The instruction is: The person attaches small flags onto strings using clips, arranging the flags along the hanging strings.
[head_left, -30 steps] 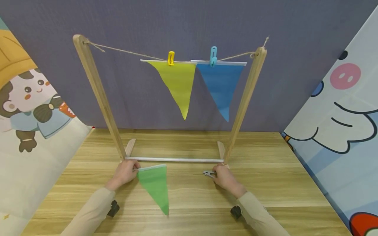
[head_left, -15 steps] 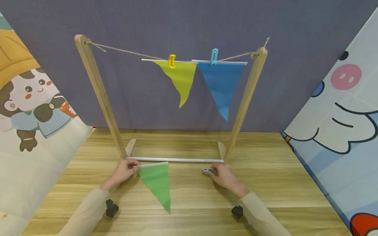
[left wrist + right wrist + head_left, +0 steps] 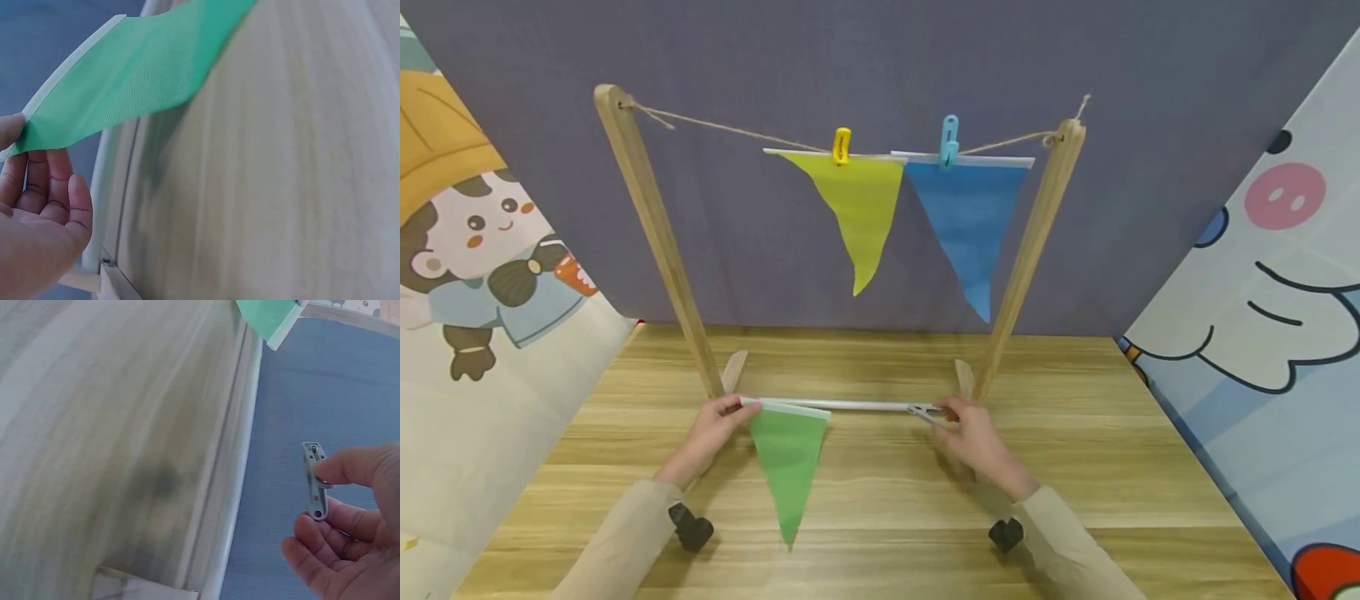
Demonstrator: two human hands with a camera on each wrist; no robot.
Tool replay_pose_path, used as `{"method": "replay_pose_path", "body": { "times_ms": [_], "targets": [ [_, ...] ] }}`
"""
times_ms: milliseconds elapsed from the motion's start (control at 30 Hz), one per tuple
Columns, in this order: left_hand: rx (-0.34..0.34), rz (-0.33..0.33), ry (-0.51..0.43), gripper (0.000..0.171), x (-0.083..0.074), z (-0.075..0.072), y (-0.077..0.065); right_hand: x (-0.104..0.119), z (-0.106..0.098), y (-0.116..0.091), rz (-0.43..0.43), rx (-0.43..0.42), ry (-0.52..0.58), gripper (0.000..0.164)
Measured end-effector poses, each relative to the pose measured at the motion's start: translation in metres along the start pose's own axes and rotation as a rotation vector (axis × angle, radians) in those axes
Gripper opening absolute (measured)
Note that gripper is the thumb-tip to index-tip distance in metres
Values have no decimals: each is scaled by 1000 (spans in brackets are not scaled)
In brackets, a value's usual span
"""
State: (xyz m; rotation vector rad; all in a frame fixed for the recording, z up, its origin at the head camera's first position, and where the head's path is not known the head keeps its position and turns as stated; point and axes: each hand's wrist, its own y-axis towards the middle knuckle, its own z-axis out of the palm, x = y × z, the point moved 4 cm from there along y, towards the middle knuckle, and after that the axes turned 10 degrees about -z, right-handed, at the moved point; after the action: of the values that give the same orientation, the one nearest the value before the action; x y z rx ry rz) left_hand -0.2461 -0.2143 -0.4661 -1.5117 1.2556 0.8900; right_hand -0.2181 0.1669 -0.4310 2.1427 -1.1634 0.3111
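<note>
My left hand (image 3: 709,433) pinches a green triangular pennant (image 3: 788,462) by the left end of its white top strip, and the point hangs down over the table. The left wrist view shows thumb and forefinger on that corner of the pennant (image 3: 125,87), the other fingers loosely bent. A grey clothespin (image 3: 923,412) is pinched in my right hand (image 3: 977,442), its nose toward the left. In the right wrist view the clothespin (image 3: 315,487) sits between thumb and fingers. Above, a yellow pennant (image 3: 861,200) and a blue pennant (image 3: 966,208) hang from a string (image 3: 730,130).
A yellow clothespin (image 3: 842,147) and a light blue clothespin (image 3: 949,143) grip the hung pennants. The string joins a left wooden post (image 3: 658,233) and a right wooden post (image 3: 1033,242). A white rod (image 3: 857,406) links them low over the wooden table (image 3: 880,500).
Both hands have risen slightly, bringing the green pennant and the grey clothespin up to the white rod in the head view. The green pennant's point has swung left; the hanging pennants sway.
</note>
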Motion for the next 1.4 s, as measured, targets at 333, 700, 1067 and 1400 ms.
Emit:
{"method": "replay_pose_path", "body": {
  "times_ms": [333,700,1067,1400],
  "targets": [
    [49,13,-197,14,-20,0,2,13,-18,13,-146,-116,-2,28],
    [95,94,-343,25,-45,-4,-3,28,-32,21,-217,-164,-17,27],
    [56,86,-393,27,-66,-13,-3,39,-47,35,-286,-194,4,28],
    [40,137,-482,22,-81,-17,-2,46,-54,45,-277,-184,-6,29]
  ]
}}
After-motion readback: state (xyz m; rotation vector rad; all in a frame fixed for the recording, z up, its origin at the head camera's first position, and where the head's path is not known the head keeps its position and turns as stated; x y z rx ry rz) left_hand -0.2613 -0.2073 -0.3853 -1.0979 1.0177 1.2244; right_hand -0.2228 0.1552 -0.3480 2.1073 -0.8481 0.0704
